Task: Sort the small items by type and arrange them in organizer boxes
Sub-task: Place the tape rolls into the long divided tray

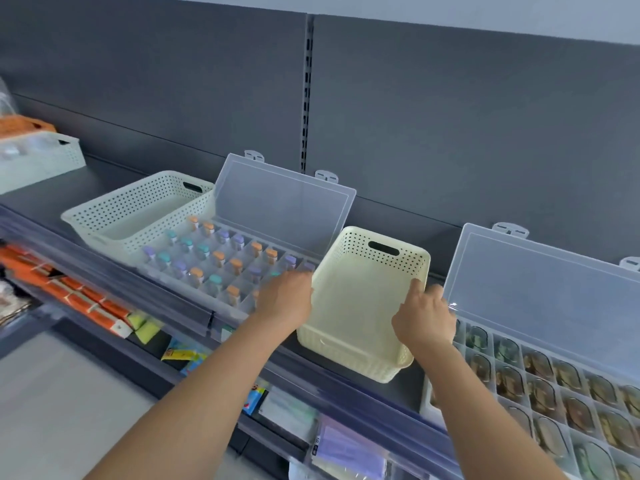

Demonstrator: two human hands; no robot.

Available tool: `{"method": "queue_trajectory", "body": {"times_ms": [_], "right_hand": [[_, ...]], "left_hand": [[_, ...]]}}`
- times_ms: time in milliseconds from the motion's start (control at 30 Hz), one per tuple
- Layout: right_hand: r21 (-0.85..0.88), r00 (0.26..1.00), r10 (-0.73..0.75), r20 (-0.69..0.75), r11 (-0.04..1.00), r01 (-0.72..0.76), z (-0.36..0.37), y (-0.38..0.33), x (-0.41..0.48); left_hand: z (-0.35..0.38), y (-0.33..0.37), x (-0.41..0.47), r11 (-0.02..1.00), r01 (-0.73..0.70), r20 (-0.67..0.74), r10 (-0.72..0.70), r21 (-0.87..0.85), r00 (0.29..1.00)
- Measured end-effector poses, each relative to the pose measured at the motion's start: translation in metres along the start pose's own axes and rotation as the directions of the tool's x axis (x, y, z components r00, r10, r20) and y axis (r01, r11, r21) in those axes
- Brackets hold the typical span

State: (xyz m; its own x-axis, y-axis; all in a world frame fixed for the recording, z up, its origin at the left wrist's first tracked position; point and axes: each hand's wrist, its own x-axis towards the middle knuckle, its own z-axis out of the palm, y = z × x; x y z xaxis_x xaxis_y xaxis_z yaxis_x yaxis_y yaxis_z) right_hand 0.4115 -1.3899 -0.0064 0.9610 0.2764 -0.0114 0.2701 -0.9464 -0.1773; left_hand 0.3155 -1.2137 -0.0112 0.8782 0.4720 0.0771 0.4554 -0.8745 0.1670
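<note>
The cream basket (360,306), perforated with an oval handle slot, sits between both hands. The left hand (287,296) curls its fingers on the left rim, and the right hand (424,317) pinches the right rim.

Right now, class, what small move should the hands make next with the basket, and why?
Probably lift the basket clear of the shelf. The left hand and right hand grip its side rims, it looks empty, and it sits between the left box and right box, both open.
</note>
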Motion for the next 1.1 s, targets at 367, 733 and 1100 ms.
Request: {"method": "queue_trajectory", "body": {"times_ms": [367, 733, 1100], "right_hand": [[0.259, 0.969, -0.051, -0.242, 0.959, 0.115, -0.034, -0.001, -0.002], [0.328, 0.904, -0.148, -0.401, 0.898, 0.292, -0.072, -0.117, -0.031], [0.394, 0.923, -0.241, -0.301, 0.850, 0.351, -0.018, -0.315, -0.068]], "left_hand": [[-0.031, -0.011, -0.006, 0.955, -0.047, -0.153, 0.001, -0.294, 0.988], [-0.107, -0.123, -0.018, 0.887, -0.054, -0.263, -0.078, -0.459, 0.962], [-0.132, -0.337, -0.033, 0.887, 0.031, -0.209, -0.142, -0.461, 0.968]]}}
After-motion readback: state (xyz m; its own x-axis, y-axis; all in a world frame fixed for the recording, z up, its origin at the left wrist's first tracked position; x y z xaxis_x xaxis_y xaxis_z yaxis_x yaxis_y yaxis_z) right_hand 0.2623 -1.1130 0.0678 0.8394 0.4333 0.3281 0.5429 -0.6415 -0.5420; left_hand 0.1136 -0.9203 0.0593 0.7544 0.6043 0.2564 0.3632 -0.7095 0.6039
